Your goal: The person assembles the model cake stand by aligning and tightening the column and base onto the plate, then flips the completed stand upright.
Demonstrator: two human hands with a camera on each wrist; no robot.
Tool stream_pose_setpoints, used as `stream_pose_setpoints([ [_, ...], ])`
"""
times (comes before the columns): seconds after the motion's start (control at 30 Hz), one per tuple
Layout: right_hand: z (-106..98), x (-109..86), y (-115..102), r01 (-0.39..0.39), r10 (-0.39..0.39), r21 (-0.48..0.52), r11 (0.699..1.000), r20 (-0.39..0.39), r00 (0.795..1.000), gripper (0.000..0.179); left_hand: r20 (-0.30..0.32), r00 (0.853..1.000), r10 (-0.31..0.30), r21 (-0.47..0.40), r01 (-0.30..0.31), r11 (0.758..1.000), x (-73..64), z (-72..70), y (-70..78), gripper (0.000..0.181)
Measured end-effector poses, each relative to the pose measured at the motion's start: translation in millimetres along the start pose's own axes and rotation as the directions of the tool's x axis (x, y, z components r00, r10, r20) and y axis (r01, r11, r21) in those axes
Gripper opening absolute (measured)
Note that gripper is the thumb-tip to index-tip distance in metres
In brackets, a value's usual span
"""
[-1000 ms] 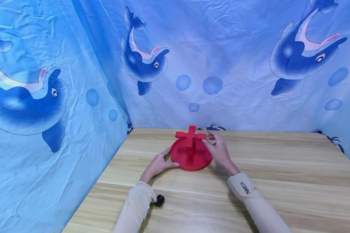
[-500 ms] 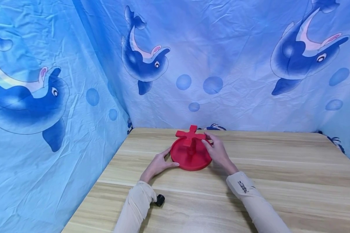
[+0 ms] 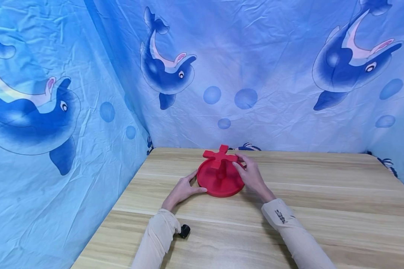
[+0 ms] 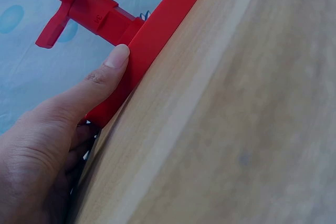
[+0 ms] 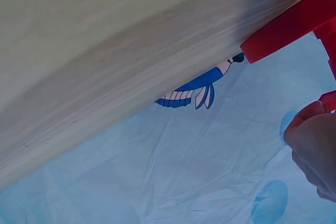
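Observation:
A red round base with a raised rim (image 3: 219, 192) sits on the table, a red post (image 4: 97, 15) rising from its middle. On top of the post is a red cross-shaped handle (image 3: 219, 157) with four arms. My left hand (image 3: 182, 190) holds the left side of the base, thumb (image 4: 107, 74) against the rim; its other fingers are partly hidden behind the base in the left wrist view. With thumb and fingers, my right hand (image 3: 252, 175) pinches the right-hand arm of the cross handle. Only part of that grip shows at the edge of the right wrist view.
The wooden table (image 3: 306, 209) runs to a blue dolphin-print sheet (image 3: 272, 67) hanging behind it and along the left side. A small black object (image 3: 184, 231) sticks out at my left sleeve (image 3: 159, 239).
The fingers of my right hand have closed in on the right arm of the cross handle, which has turned very slightly. My left hand and the base have stayed put.

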State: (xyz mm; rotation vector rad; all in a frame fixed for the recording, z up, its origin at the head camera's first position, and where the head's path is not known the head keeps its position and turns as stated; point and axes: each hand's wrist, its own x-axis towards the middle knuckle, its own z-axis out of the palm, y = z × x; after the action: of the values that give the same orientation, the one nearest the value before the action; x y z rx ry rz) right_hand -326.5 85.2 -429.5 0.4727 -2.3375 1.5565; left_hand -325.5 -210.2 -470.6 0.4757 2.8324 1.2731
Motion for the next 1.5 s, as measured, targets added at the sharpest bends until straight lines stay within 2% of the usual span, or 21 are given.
stream_pose_setpoints([
  [0.33,1.7,-14.2,-4.9,0.069,-0.069,0.01,0.998,0.019,0.997,0.045,0.002,1.0,0.008,0.007,-0.008,1.0,0.6,-0.8,-0.2,0.098],
  [0.47,2.4,-20.2,-9.0,0.061,-0.061,0.008,0.998,0.036,0.997,0.045,0.003,1.0,0.004,0.007,-0.004,1.0,1.0,-1.0,0.6,0.098],
  [0.57,1.3,-21.2,-10.1,0.039,-0.039,-0.008,0.999,-0.008,0.999,0.043,0.0,1.0,-0.001,0.0,0.001,1.0,0.9,-1.2,1.2,0.098],
  [0.7,-0.8,-16.9,-8.1,0.042,-0.047,-0.051,0.998,-0.108,0.993,0.039,0.0,1.0,-0.005,-0.011,0.005,1.0,0.4,-1.4,1.3,0.099],
  [0.8,-2.0,-12.8,-5.7,0.042,-0.051,-0.063,0.997,-0.134,0.99,0.042,0.002,1.0,-0.007,-0.012,0.007,1.0,-0.2,-1.5,1.4,0.1],
  [1.1,-1.0,-6.9,1.0,0.0,-0.002,-0.056,0.998,-0.032,0.999,0.065,0.01,1.0,-0.008,0.001,0.008,1.0,-0.3,-0.8,-0.1,0.1],
  [1.27,-1.7,-4.0,4.1,0.007,-0.008,-0.022,1.0,-0.012,1.0,0.062,0.015,1.0,-0.002,-0.002,0.002,1.0,-0.1,-0.9,-0.8,0.101],
  [1.5,-5.0,-2.5,4.8,0.046,-0.047,-0.027,0.999,-0.038,0.998,0.051,0.008,1.0,-0.002,0.004,0.002,1.0,0.9,-0.8,-0.8,0.1],
])
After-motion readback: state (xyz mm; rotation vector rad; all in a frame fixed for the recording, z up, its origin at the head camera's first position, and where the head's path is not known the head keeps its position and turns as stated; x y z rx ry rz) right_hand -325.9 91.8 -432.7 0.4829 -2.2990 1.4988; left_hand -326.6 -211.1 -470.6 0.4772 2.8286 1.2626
